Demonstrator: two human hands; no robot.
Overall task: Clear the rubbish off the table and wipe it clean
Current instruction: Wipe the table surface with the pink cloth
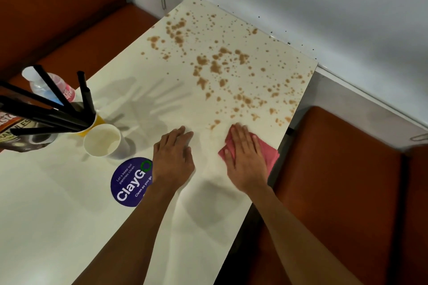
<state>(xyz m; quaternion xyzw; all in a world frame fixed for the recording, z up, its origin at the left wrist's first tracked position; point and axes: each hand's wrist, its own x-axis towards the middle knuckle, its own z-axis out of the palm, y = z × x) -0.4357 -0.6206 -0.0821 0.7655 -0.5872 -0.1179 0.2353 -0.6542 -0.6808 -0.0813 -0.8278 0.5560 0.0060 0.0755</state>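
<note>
Wiping is getting under way on the table [69,215], while the rubbish is not yet cleared from its left end, so I judge both halves of the job unfinished. Two orange benches [335,180] are flanking the one table, and a wide scatter of brown spots [215,67], too many to count, is covering its far half. The right hand [245,157] is lying flat, fingers straight and together, pressing one pink cloth [269,152] onto the tabletop at the near edge of the spots. The left hand [173,157] is resting open beside it, holding nothing. The next move is probably calling for a firm push of the cloth away into the spots, in overlapping passes. Among the rubbish, one printed packet [16,132], one plastic bottle [46,85] and two paper cups are sitting close together: a white cup [102,140], empty, and a yellow cup [98,120] holding black straws [46,111], at least five. One round purple sticker [129,183] is lying just beside the left wrist.
</note>
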